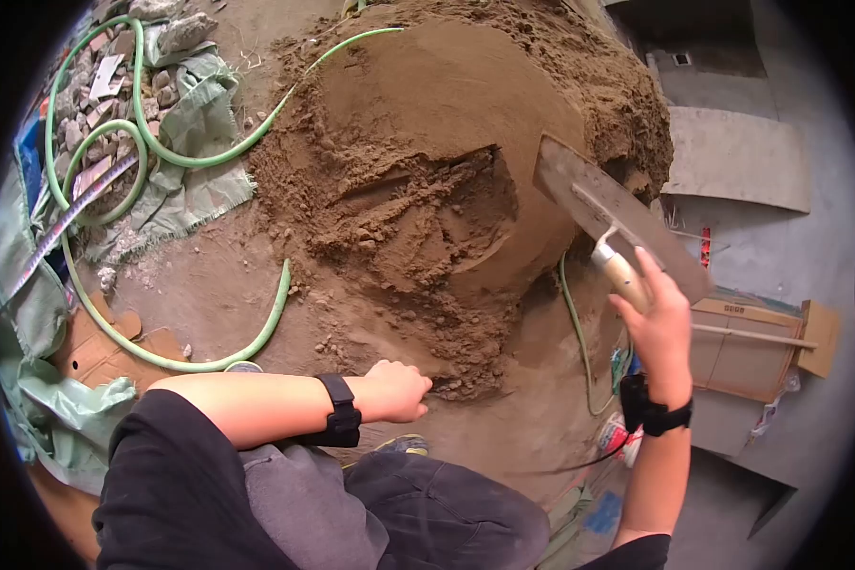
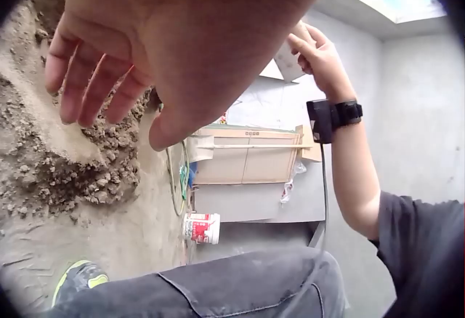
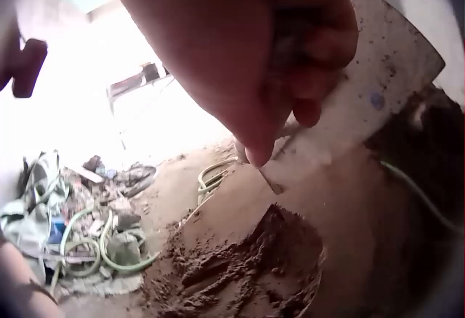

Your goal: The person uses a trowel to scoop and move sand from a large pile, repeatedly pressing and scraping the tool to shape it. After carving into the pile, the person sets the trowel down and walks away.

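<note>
Your right hand (image 1: 657,318) is wrapped round the trowel (image 1: 603,204) handle, right of centre in the head view. The blade slants up-left with its tip at the right flank of the sand pile (image 1: 418,104). Your left hand (image 1: 397,389) is low centre at the pile's foot, fingers loosely curled, holding nothing. The hose (image 1: 280,304) loops through the upper left.

The left hand (image 1: 397,390) hangs low, fingers relaxed and holding nothing, the bare left forearm (image 1: 256,407) stretched across the body. The right hand (image 1: 657,328) is raised above an upright right forearm (image 1: 657,480), fingers curled round a trowel (image 1: 617,214) handle.
</note>
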{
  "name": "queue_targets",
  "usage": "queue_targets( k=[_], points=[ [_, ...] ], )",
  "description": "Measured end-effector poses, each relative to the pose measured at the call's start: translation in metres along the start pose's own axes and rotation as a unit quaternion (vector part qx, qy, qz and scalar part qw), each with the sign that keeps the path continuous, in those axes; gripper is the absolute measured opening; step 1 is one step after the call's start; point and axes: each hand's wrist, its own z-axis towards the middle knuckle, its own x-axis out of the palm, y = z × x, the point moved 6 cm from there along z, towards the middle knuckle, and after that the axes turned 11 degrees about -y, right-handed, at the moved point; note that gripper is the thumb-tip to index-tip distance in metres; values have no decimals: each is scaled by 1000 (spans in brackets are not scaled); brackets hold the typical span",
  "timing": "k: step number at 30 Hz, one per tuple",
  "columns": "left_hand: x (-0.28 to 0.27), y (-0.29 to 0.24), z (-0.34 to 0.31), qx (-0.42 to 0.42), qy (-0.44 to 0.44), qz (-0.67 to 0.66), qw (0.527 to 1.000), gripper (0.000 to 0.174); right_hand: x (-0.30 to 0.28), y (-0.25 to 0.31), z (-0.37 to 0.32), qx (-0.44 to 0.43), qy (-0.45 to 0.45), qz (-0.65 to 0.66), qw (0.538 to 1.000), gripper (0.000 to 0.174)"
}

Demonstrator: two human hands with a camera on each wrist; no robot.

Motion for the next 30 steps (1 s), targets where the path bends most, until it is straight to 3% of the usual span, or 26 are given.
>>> queue_targets(
  k=[1, 3, 6, 7, 9, 10, 11, 19, 30],
  points=[
    [-1, -2, 3, 1, -6, -9, 1000, 40, -10, 1, 12, -20, 5, -31, 999, 57],
    [5, -12, 4, 73, -1, 112, 991, 37, -20, 7, 32, -19, 52, -45, 997, 45],
    [13, -15, 1, 97, 21, 123, 987, 36, -25, 15, 53, -36, 74, -31, 996, 39],
    [14, -14, 2, 98, 14, 116, 988, 36, -23, 20, 59, -56, 109, -62, 991, 38],
    [27, -11, -1, 83, 85, 105, 987, 36, -17, 28, 67, -79, 147, -96, 981, 38],
    [26, -11, -4, 69, 80, 92, 990, 25, -11, 31, 69, -78, 167, -102, 978, 39],
    [25, -11, -6, 71, 79, 88, 990, 25, -5, 33, 71, -77, 186, -107, 974, 40],
    [31, -3, -8, 66, 121, 126, 982, 34, 20, 62, 86, -108, 185, -137, 967, 35],
    [26, 1, -5, 77, 101, 139, 982, 34, 45, 84, 90, -133, 184, -210, 951, 24]
  ],
)
